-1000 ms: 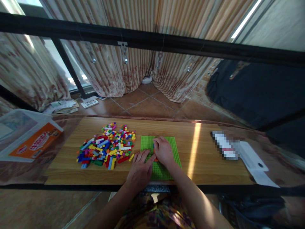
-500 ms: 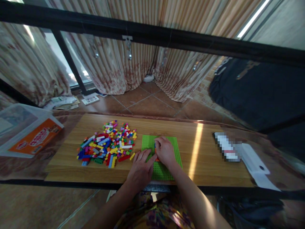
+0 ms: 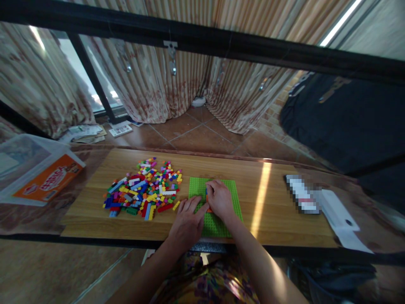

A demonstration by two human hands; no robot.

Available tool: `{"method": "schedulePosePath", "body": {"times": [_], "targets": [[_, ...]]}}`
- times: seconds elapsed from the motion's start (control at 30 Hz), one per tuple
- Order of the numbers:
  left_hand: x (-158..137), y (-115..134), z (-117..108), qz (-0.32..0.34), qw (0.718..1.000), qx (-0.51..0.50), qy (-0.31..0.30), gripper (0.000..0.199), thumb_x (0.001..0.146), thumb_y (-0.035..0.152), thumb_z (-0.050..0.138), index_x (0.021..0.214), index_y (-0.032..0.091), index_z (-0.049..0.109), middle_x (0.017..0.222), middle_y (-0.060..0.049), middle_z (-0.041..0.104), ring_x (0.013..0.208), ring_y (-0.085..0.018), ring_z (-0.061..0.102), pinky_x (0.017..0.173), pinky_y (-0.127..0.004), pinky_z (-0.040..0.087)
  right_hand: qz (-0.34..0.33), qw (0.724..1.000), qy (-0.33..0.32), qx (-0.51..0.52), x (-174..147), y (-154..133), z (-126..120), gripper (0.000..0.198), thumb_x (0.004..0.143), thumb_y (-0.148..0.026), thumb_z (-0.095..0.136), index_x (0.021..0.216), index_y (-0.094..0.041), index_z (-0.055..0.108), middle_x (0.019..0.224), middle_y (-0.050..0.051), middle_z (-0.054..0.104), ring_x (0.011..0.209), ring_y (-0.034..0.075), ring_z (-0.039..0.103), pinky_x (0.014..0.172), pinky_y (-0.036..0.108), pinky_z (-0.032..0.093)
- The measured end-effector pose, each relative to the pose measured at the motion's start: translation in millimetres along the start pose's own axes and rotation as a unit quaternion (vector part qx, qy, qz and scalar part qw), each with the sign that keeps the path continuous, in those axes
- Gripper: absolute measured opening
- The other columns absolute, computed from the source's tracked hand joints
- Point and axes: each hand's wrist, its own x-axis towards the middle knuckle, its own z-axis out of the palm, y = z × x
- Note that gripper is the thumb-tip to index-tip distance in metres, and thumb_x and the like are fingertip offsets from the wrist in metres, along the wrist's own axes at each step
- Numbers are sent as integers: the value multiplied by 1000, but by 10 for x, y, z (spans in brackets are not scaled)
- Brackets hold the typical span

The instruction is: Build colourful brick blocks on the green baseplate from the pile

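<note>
A green baseplate [image 3: 220, 230] is set on a wooden board [image 3: 284, 230], in front of the person's body, and a little orange brick [image 3: 209, 210] and blue brick [image 3: 206, 196] can be seen on it between the hands. The bricks are partly covered by the right hand [image 3: 219, 200], whose fingers are curled above them; whether anything is gripped cannot be told. The left hand [image 3: 187, 220] is laid loosely opened, nothing visibly grasped, its fingers spread over the plate's left side and its thumb pointed towards the orange brick. Just beside its fingers a yellow brick [image 3: 176, 205] is seen. Farther left, mixed bricks [image 3: 139, 192] are heaped. A clear box [image 3: 47, 157] is placed beyond them; at the right, a pixelated object [image 3: 302, 196] is seen.
</note>
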Motion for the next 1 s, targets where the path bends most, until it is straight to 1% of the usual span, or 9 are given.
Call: {"method": "schedulePosePath", "body": {"times": [0.17,0.37,0.57,1.0], "targets": [[3,2,-2,1,1000,1,-7,39,93,19,46,129,22,61,137,-14,54,127,-30,48,107,-55,38,-2,1000,1,3,-3,-6,-5,25,95,-17,46,85,-19,68,90,8,68,90,20,61,84,30,45],[1,-7,6,1,1000,0,-2,40,91,18,48,129,23,61,137,-13,54,127,-30,48,108,-55,38,4,1000,-1,2,-2,-12,-5,25,95,-17,46,85,-20,68,90,7,68,89,20,61,84,30,45],[3,-9,9,2,1000,3,-8,40,92,19,47,130,23,60,137,-14,54,127,-31,47,107,-55,38,0,1000,4,6,-6,-2,0,24,95,-18,46,89,-19,69,90,8,68,90,20,62,85,31,45],[-1,-4,3,-3,1000,-1,-13,41,92,19,47,131,24,59,138,-14,53,128,-31,46,108,-55,37,3,1000,2,4,-14,-11,-10,24,94,-17,46,88,-19,69,92,8,68,90,20,61,84,30,45]]}}
